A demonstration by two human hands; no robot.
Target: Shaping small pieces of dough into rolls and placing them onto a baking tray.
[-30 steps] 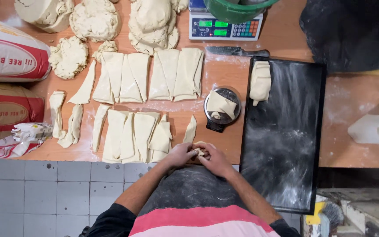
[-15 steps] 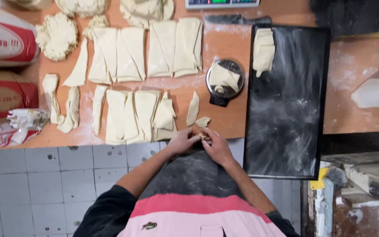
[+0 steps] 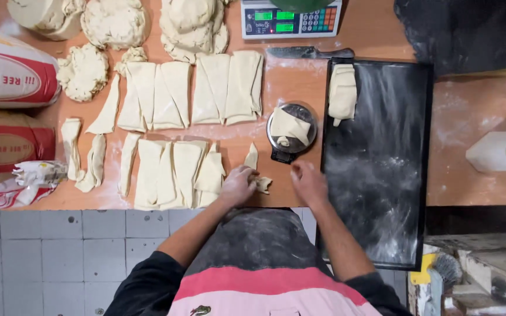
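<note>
Floury wooden counter (image 3: 382, 35) was packed, and we had our left hand (image 3: 238, 184) pinching a small dough scrap (image 3: 262, 184) at the near edge, right hand (image 3: 308, 182) open and empty, probably mid-shaping, next needing a tidy roll.

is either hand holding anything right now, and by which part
The left hand pinches a small dough piece by its left end. The right hand holds nothing, apart from it.
</note>
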